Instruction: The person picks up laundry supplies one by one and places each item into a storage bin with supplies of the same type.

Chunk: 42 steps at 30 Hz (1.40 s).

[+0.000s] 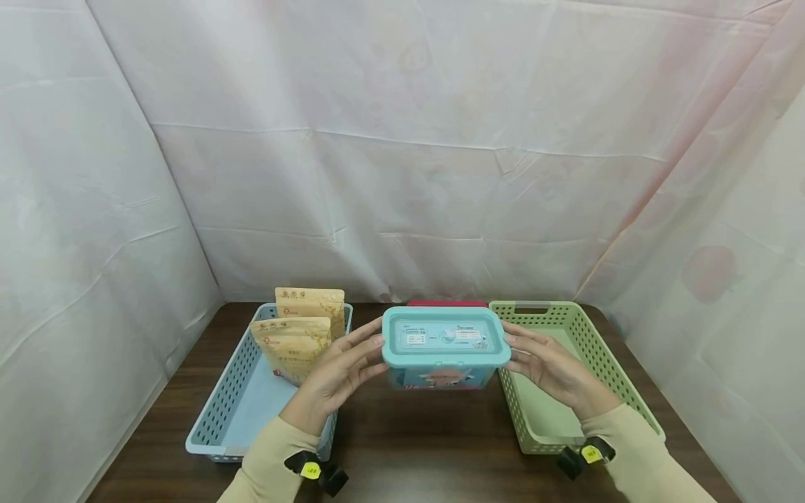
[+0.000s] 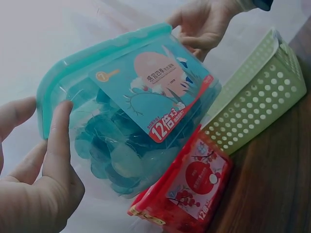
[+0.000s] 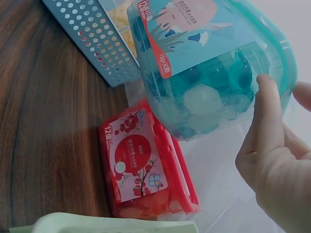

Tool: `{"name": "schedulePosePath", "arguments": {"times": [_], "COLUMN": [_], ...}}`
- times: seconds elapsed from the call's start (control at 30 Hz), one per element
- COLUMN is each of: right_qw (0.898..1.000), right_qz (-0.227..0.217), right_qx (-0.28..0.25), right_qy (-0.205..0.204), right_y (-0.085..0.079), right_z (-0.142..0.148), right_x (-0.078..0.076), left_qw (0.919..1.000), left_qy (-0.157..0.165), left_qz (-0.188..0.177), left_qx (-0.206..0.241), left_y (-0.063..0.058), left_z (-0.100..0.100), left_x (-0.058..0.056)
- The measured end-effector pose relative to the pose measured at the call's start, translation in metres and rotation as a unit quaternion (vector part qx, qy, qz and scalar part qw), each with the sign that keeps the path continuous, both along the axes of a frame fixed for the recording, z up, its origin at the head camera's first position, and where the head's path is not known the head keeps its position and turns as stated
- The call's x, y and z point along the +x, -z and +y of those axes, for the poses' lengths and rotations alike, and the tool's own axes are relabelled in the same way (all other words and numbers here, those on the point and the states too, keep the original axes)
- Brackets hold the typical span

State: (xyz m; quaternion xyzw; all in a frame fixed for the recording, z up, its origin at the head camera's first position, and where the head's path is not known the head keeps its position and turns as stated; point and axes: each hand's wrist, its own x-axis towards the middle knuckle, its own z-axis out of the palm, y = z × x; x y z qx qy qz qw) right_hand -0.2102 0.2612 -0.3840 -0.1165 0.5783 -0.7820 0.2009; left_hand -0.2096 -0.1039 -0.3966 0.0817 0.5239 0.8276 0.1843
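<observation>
Both ends of a teal tub [image 1: 446, 348] are gripped by left hand [image 1: 337, 374] and right hand [image 1: 553, 363], held above table [image 1: 434, 433], red tub [image 3: 138, 153] behind, two pouches [image 1: 295, 346] in blue basket [image 1: 220, 398] left, green basket [image 1: 547, 409] right

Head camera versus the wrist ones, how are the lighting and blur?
Head view: fairly bright, soft sheen on the table, artwork on the turquoise tub smeared; left wrist: dimmer, bluish, highlights on clear plastic; right wrist: also dim, green basket rim out of focus.
</observation>
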Motion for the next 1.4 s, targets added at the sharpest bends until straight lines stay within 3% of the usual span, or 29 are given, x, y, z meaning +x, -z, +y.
{"name": "schedulePosePath", "arguments": {"times": [0.3,0.6,1.0,1.4], "right_qw": [0.999,0.999,0.987,0.982], "right_qz": [0.013,0.032,0.032,0.029], "right_qx": [0.024,0.008,0.103,0.099], "right_qy": [0.019,0.026,0.118,0.156], "right_y": [-0.001,0.001,-0.004,-0.002], "right_z": [0.009,0.026,0.047,0.071], "right_x": [-0.004,-0.007,-0.002,0.002], "left_qw": [1.0,1.0,0.9998,0.9987], "left_qy": [-0.001,0.001,0.021,0.034], "left_qz": [-0.006,0.001,-0.005,-0.026], "left_qx": [-0.003,-0.008,0.002,0.027], "left_y": [0.0,0.001,-0.001,0.0], "left_z": [0.012,0.033,0.072,0.104], "left_x": [-0.006,-0.015,-0.029,-0.037]}}
